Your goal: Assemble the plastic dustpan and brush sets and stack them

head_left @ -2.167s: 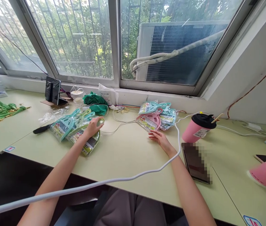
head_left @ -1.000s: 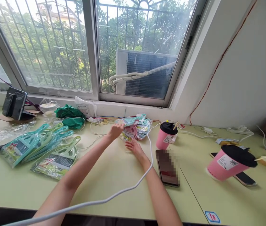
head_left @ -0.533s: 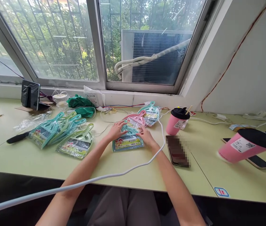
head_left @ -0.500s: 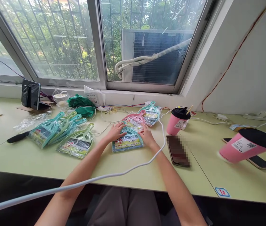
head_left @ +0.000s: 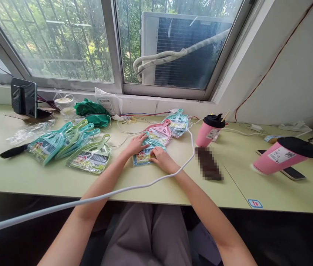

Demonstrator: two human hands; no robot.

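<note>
At the middle of the bench [head_left: 48, 179], between two bare hands, lies one blue dustpan [head_left: 141, 158], wrapped in clear plastic. The left hand [head_left: 135, 145] has its fingers spread and lowered over the dustpan's handle end, touching the wrap; they are not closed. The right hand [head_left: 161, 159] has its fingers bent over the near right part of the same pack, tips touching; whether they grip it, I cannot tell. Just behind is one pink dustpan [head_left: 159, 133], and beyond that a teal pile [head_left: 179, 125], too overlapped to count. To the left lies one green dustpan [head_left: 92, 159], and beside it a fanned group [head_left: 48, 146] showing four handles, three teal and one green, with one black handle [head_left: 13, 150] at its left edge. To the right stand two pink cups with black lids, a near one [head_left: 275, 157] and a far one [head_left: 208, 135]. One phone [head_left: 292, 173] lies by the near cup, and one pixelated dark slab [head_left: 209, 164] lies before the far one. One tablet [head_left: 23, 98] stands at back left.
</note>
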